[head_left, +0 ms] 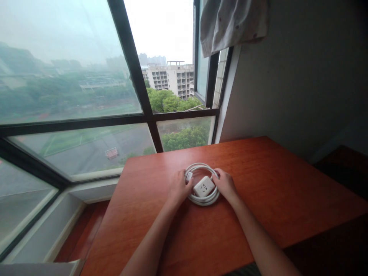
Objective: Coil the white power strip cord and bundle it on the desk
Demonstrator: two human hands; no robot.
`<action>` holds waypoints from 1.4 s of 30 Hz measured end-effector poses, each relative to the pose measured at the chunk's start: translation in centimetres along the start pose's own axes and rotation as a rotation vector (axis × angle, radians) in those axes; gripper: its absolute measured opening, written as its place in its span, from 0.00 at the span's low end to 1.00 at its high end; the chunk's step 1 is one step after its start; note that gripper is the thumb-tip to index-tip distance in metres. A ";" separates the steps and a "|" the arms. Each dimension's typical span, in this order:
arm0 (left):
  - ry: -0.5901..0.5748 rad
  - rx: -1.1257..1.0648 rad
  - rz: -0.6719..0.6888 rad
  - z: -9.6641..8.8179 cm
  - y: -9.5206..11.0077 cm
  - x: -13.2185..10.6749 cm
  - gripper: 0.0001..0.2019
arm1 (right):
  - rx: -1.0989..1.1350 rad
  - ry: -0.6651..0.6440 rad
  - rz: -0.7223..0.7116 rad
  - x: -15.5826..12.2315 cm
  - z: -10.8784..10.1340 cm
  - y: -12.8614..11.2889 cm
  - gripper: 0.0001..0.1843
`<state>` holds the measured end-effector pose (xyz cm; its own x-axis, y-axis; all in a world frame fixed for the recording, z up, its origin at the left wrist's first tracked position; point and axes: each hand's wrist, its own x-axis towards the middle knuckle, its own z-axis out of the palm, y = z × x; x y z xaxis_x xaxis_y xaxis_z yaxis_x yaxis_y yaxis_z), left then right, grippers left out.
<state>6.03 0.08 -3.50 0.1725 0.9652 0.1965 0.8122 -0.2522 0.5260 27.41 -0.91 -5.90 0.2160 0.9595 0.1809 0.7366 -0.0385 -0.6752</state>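
A white extension cord lies coiled in a ring on the reddish-brown wooden table, with its white socket block resting inside the coil. My left hand grips the coil's left side, its fingers curled round the cable near a small white plug. My right hand holds the coil's right side, with fingers curled on the cable beside the socket block. Both forearms reach in from the bottom of the view.
A large dark-framed window runs along the left and far side, with a pale sill below it. A grey wall stands at the right, and a light cloth hangs at the top. The table's front edge is near me.
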 end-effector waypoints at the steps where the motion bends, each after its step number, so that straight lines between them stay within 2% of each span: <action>1: -0.019 -0.016 0.039 0.0 0.0 0.0 0.19 | 0.003 0.006 0.005 0.3 -0.2 0.5 0.13; 6: -0.105 -0.185 0.117 0.7 0.2 -0.3 0.19 | -0.025 0.063 -0.005 1.9 -1.4 2.9 0.12; 10: -0.118 -0.320 0.209 1.9 0.8 -0.1 0.25 | -0.133 0.169 -0.026 4.0 -2.8 4.3 0.15; 13: -0.130 -0.248 0.266 2.6 1.6 -0.1 0.27 | -0.167 0.221 0.014 5.0 -4.2 5.3 0.19; 16: -0.110 -0.110 0.232 2.8 2.6 -0.4 0.24 | -0.250 0.250 0.095 4.1 -5.5 6.0 0.20; 18: -0.091 -0.049 0.208 2.8 3.3 -0.7 0.24 | -0.351 0.190 0.129 2.7 -6.2 6.2 0.18; 22: -0.098 -0.017 0.191 3.3 4.6 -1.1 0.22 | -0.478 -0.037 0.129 0.2 -6.6 6.2 0.18; 25: -0.103 -0.010 0.201 4.4 5.6 -1.1 0.23 | -0.534 -0.071 0.127 0.4 -6.7 6.3 0.15; 28: -0.120 0.004 0.240 5.8 6.9 -0.8 0.24 | -0.551 -0.010 0.163 2.2 -7.1 6.9 0.14; 31: -0.131 -0.033 0.305 7.0 8.6 -0.5 0.27 | -0.523 0.075 0.210 4.2 -7.5 7.8 0.18; 35: -0.169 -0.067 0.311 8.0 10.4 -0.1 0.27 | -0.474 0.155 0.261 5.1 -7.5 9.3 0.21; 38: -0.163 -0.143 0.326 8.2 10.2 0.1 0.26 | -0.412 0.229 0.250 4.7 -7.1 10.2 0.21; 42: -0.126 -0.325 0.306 7.6 8.0 0.5 0.22 | -0.328 0.415 0.169 4.2 -7.0 10.2 0.22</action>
<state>16.84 -0.88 -5.51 0.4597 0.8387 0.2920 0.5000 -0.5161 0.6954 40.34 0.79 -7.04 0.5341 0.7445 0.4006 0.8164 -0.3312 -0.4730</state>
